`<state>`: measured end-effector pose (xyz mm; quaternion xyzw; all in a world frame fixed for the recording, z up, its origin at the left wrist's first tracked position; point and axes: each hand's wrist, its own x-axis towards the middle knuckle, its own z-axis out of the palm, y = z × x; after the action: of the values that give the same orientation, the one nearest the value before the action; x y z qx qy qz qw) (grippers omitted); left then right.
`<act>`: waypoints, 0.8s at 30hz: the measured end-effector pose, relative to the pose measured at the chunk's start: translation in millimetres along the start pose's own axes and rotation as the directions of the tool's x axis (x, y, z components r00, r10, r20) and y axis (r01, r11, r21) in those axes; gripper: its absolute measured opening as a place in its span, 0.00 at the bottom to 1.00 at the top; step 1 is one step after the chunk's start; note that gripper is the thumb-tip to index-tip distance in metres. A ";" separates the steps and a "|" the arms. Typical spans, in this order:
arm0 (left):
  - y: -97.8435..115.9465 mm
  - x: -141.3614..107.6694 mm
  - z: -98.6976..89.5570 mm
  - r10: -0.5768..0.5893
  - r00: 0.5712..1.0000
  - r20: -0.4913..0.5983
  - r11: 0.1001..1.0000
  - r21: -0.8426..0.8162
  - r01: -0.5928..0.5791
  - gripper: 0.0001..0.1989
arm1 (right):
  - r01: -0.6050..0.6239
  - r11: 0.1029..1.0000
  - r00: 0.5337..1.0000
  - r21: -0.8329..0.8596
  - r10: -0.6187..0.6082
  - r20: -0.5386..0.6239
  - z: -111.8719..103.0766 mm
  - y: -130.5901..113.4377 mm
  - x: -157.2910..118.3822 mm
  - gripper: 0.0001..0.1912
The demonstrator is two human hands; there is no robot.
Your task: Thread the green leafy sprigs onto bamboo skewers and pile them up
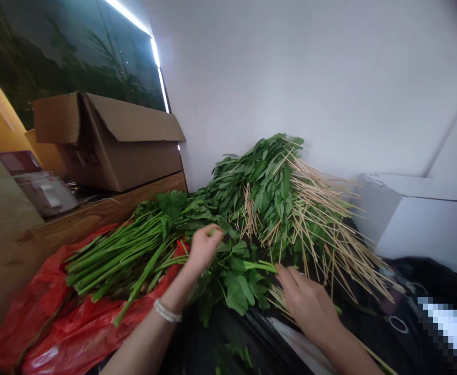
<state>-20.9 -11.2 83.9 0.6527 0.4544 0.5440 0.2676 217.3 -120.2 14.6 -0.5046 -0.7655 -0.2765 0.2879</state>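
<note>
Green leaves (265, 174), pale tan sticks (349, 242), red bag (33, 307).

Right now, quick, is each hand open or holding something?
Left hand: curled closed; can't tell whether it holds anything.
Right hand: closed, holding green stems.

Passage: from above, between left hand (207, 244) and right hand (310, 301), over leafy greens (239, 292); green stem (262, 266) in the latter juts into this gap. Obstructions: ahead, leaf heap (257, 172) with thin wooden sticks (332, 221) fanning rightward; left, long-stemmed greens (115, 260), red plastic bag (72, 338), cardboard box (144, 162); right, white box (431, 226).
</note>
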 end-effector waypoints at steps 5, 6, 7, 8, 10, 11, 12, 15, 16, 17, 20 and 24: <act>5.0 38.7 -56.8 -0.097 0.960 -0.261 0.987 -0.147 0.060 0.09 | -0.057 0.998 0.998 -0.022 0.056 -0.014 -1.0 7.9 -0.5 0.16; 10.4 41.7 -65.4 -0.100 0.954 -0.284 0.978 -0.203 0.043 0.10 | -0.045 0.999 0.999 -0.009 0.045 -0.012 -0.6 7.0 -0.3 0.16; 17.3 43.3 -72.4 -0.099 0.946 -0.307 0.962 -0.271 0.012 0.10 | -0.033 0.999 0.999 0.003 0.033 -0.007 -0.2 5.7 -0.2 0.16; 25.3 44.0 -78.2 -0.094 0.938 -0.332 0.937 -0.349 -0.029 0.10 | -0.024 1.000 1.000 0.011 0.024 -0.001 0.2 4.4 -0.3 0.16; 43.3 44.4 -87.7 -0.091 0.928 -0.362 0.846 -0.519 -0.119 0.10 | -0.019 1.000 1.000 0.014 0.018 0.007 0.7 2.6 -0.7 0.16; 52.6 44.8 -92.0 -0.102 0.931 -0.351 0.780 -0.609 -0.144 0.11 | -0.022 1.000 1.000 0.011 0.022 0.002 0.6 2.4 -0.9 0.16; 61.2 45.4 -95.9 -0.119 0.940 -0.320 0.692 -0.706 -0.153 0.12 | -0.027 1.000 1.000 0.010 0.027 -0.004 0.4 2.5 -1.1 0.16; 78.3 48.6 -100.6 -0.191 0.976 -0.109 0.367 -0.930 -0.031 0.15 | -0.037 0.999 0.999 0.011 0.037 -0.025 -1.2 3.9 -0.6 0.16; 79.3 49.6 -97.8 -0.210 0.977 -0.026 0.300 -0.953 0.039 0.16 | -0.040 0.999 0.999 0.009 0.041 -0.031 -1.8 4.2 -0.2 0.16; 77.3 50.5 -92.1 -0.226 0.973 0.043 0.276 -0.955 0.106 0.16 | -0.045 0.999 0.998 0.007 0.045 -0.036 -2.4 4.3 0.2 0.16; 54.7 51.0 -58.2 -0.268 0.953 0.141 0.436 -0.864 0.250 0.21 | -0.069 0.998 0.996 -0.007 0.068 -0.052 -3.4 3.5 0.9 0.16; 7.3 47.3 -0.2 -0.303 0.936 0.179 0.626 -0.703 0.338 0.22 | -0.065 0.997 0.997 -0.038 0.063 -0.049 -1.6 2.2 0.1 0.16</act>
<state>-19.1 27.4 112.2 0.4139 0.3052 0.6077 0.6052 219.6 -120.5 16.1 -0.5278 -0.7363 -0.2942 0.3046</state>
